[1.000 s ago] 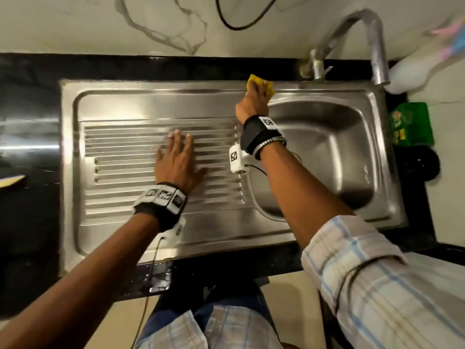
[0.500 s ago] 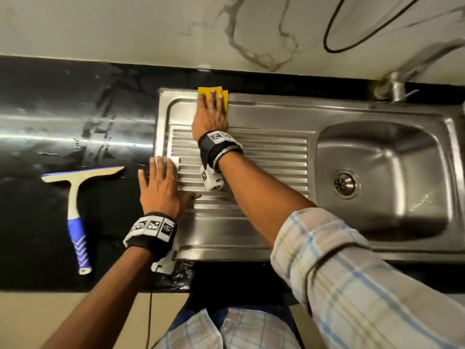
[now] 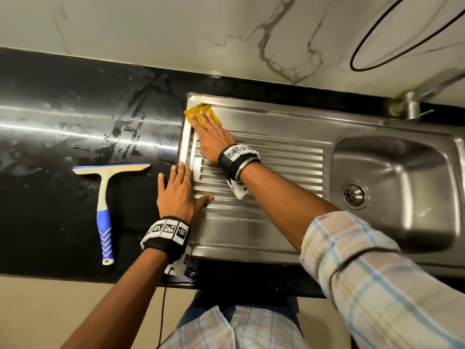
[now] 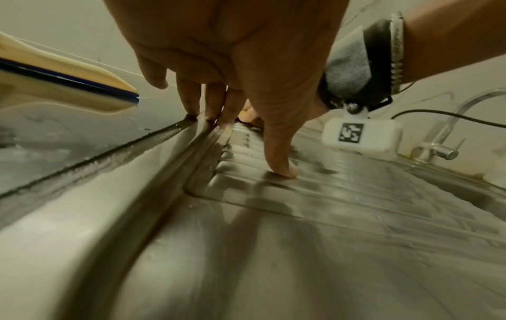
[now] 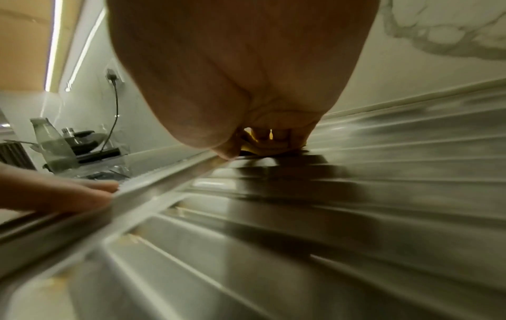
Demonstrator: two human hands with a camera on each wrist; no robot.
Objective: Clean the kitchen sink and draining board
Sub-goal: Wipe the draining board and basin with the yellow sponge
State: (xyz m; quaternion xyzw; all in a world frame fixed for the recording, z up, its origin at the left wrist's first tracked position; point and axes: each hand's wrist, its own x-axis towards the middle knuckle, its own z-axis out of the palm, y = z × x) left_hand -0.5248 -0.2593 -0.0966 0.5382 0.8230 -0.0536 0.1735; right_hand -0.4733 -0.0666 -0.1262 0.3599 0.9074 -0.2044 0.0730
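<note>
A yellow sponge (image 3: 195, 112) lies at the far left corner of the steel draining board (image 3: 276, 157). My right hand (image 3: 210, 133) presses flat on the sponge with straight fingers; in the right wrist view only a sliver of the sponge (image 5: 250, 138) shows under the palm. My left hand (image 3: 177, 190) rests flat across the board's left rim, fingers straight, thumb on the ridges (image 4: 282, 168). The sink bowl (image 3: 392, 187) with its drain (image 3: 354, 195) lies to the right.
A squeegee (image 3: 105, 197) with a blue handle lies on the wet black counter (image 3: 63, 137) left of the board. The tap (image 3: 412, 104) stands at the back right. A black cable (image 3: 372, 44) hangs on the marble wall.
My right hand has slid the sponge left along the board's back edge, from beside the bowl to the far left corner. My left hand has shifted left onto the rim.
</note>
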